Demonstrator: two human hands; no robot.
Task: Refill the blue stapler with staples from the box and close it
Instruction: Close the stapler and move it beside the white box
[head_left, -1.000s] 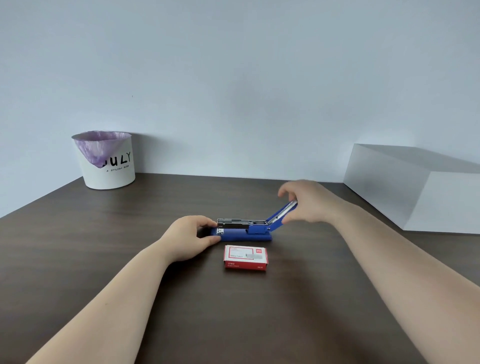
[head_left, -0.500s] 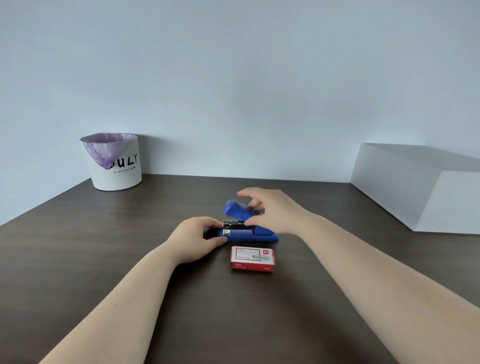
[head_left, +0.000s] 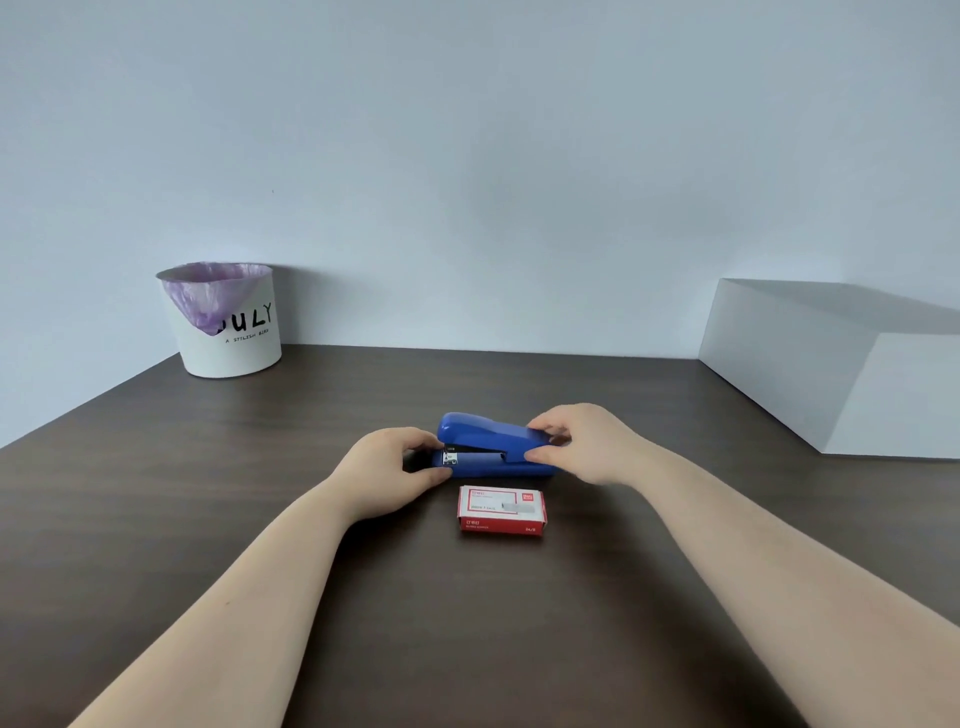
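The blue stapler (head_left: 485, 441) lies on the dark wooden table (head_left: 156, 519) with its top cover folded down over the base, the front end still slightly raised. My left hand (head_left: 389, 467) pinches the front of the stapler's base between thumb and fingers. My right hand (head_left: 582, 441) grips the rear end of the stapler from the right. A red and white staple box (head_left: 501, 509), shut, lies flat just in front of the stapler, touched by neither hand.
A white bin (head_left: 223, 322) with a purple liner stands at the back left against the wall. A large white box (head_left: 841, 364) sits at the right side of the table.
My right hand swung the stapler's cover from fully open down over the base, then slid back to the rear end. My left hand stayed on the front of the base.
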